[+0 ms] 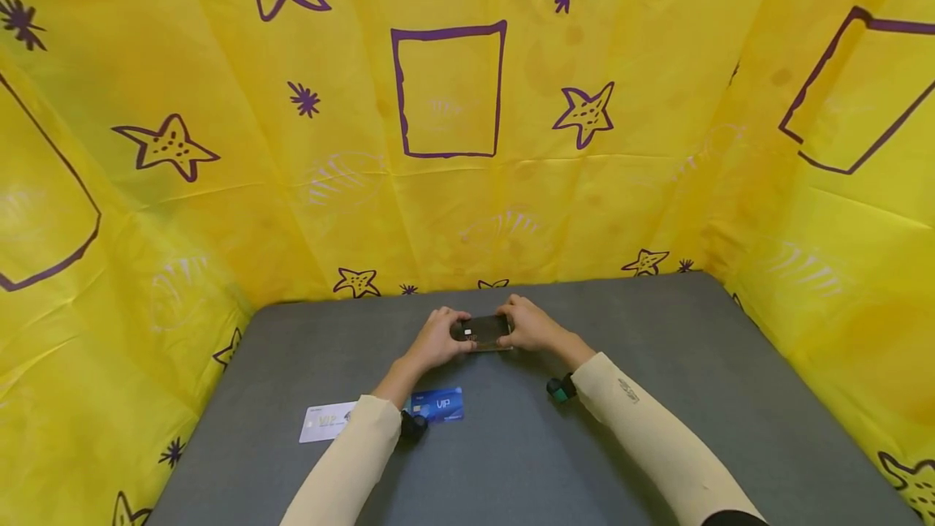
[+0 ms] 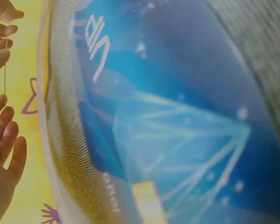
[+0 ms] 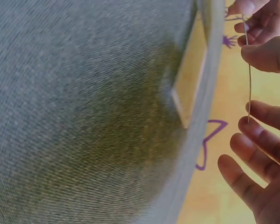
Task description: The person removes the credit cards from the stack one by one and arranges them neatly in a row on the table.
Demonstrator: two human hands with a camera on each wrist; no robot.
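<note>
Between both hands a black card (image 1: 488,328) with a small light chip near its left end is held up over the far part of the grey table. My left hand (image 1: 437,339) pinches its left end with thumb and fingers. The opposite end is pinched by my right hand (image 1: 535,325). Both wrist views show the card as a thin line, seen edge-on. Just under it, a pale golden card (image 3: 192,74) lies on the table, mostly hidden by the black one in the head view.
Near my left forearm lie a blue VIP card (image 1: 440,404) and a white VIP card (image 1: 326,422), each partly covered by the arm. The grey table (image 1: 584,461) is bordered at the back and sides by yellow cloth (image 1: 453,217) with starfish drawings.
</note>
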